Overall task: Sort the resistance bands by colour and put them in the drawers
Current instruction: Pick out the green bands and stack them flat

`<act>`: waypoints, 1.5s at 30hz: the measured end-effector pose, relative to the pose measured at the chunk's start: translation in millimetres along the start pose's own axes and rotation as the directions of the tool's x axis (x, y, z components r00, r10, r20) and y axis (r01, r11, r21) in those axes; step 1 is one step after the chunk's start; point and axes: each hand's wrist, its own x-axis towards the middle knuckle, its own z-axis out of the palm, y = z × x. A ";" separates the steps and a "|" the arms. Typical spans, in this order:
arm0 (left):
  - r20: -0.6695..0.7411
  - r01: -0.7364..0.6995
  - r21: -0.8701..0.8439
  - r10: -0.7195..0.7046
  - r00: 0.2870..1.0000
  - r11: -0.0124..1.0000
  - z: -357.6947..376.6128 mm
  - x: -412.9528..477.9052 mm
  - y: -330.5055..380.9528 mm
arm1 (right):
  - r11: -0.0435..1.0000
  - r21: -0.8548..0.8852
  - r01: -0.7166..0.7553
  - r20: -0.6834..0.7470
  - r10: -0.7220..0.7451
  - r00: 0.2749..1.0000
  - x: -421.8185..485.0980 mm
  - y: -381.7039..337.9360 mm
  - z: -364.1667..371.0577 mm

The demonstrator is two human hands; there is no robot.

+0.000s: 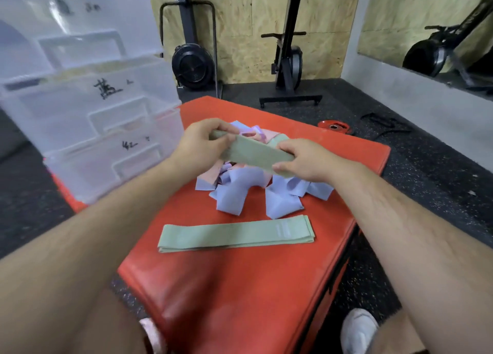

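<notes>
**One green band held taut over the red mat**

Much of the heap of lilac and pink bands (240, 191) is covered by the hands and by the band they hold, so its pieces cannot be counted. They lie crumpled and overlapping on the far half of the red padded mat (226, 287).

The translucent plastic drawer unit (93, 108) at the mat's left edge is cut off at the top and left. Three drawer fronts show, each with a dark handwritten mark, and the top mark is too blurred to read.

The stack of sage-green bands (236, 233) lies flat across the middle of the mat, on the near side of the heap. Its layered edges show several bands, but the number is unclear.

One sage-green flat fabric resistance band (253, 153) is held above the heap, clear of the mat. The left hand (198, 143) pinches its left end between thumb and fingers. The right hand (306, 160) pinches its right end the same way.

One red weight plate (334, 126) lies on the floor just past the mat's far right edge.
</notes>
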 end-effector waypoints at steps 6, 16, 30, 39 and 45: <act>0.017 0.159 -0.136 -0.158 0.987 0.978 -44.0 -16.7 -34.8 | 0.986 -0.131 -0.103 0.039 0.109 0.993 -7.5 9.7 -4.8; 0.176 0.284 -0.074 -0.268 0.947 0.956 -81.6 -53.3 -79.2 | 0.898 0.343 -0.276 0.187 0.222 0.957 -44.1 8.4 -21.6; 0.341 0.150 0.384 -0.291 0.894 0.911 -53.8 -87.2 -93.7 | 0.937 -0.285 -0.204 0.354 0.300 0.886 -54.4 2.0 29.7; 0.427 -0.151 0.579 -0.141 0.893 0.801 -41.3 -87.1 -105.5 | 0.929 -0.343 -0.137 0.320 0.253 0.913 -54.9 -2.5 40.8; 0.604 -0.236 0.349 -0.025 0.796 0.907 -27.5 -97.2 -94.4 | 0.924 -0.378 -0.067 0.447 0.245 0.860 -64.5 -9.8 41.8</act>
